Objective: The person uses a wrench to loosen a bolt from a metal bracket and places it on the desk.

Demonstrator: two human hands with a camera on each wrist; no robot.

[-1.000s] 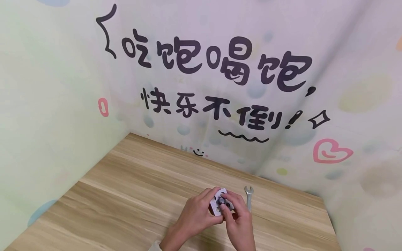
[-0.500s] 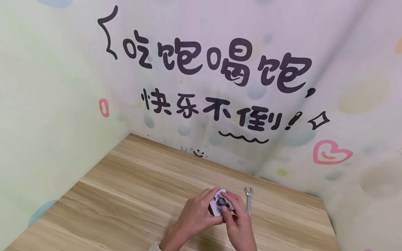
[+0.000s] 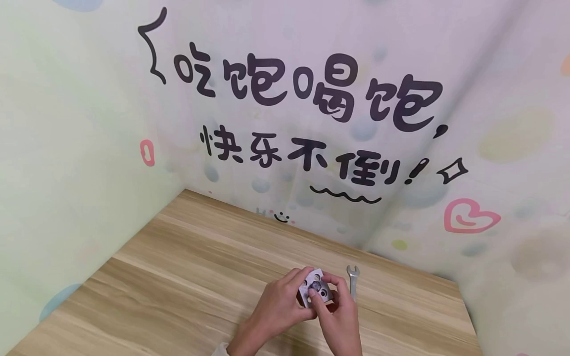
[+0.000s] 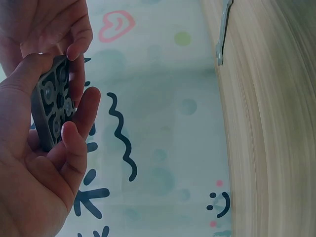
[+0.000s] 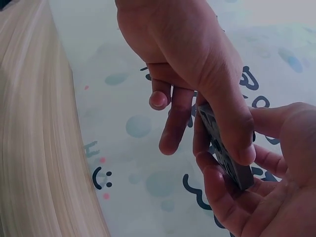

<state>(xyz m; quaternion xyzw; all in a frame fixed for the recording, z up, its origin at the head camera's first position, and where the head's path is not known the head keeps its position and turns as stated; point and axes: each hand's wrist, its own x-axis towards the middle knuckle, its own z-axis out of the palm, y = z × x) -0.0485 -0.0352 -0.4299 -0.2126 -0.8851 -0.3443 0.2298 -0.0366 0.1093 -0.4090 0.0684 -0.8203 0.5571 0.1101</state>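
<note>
A small grey perforated block [image 3: 315, 288] is held above the desk [image 3: 178, 277], low and right of centre in the head view. It is cradled by the left hand [image 3: 278, 304], whose fingers curl round its edges, while a dark fastener seated in its face is pinched by the right hand [image 3: 340, 314]. The step in hand is judged to be hand-turning that fastener; the next move probably calls for the wrench [image 3: 353, 281] lying just right. The block is nearly square, so no long axis is clear; its holed face is tilted up toward the wearer.
</note>
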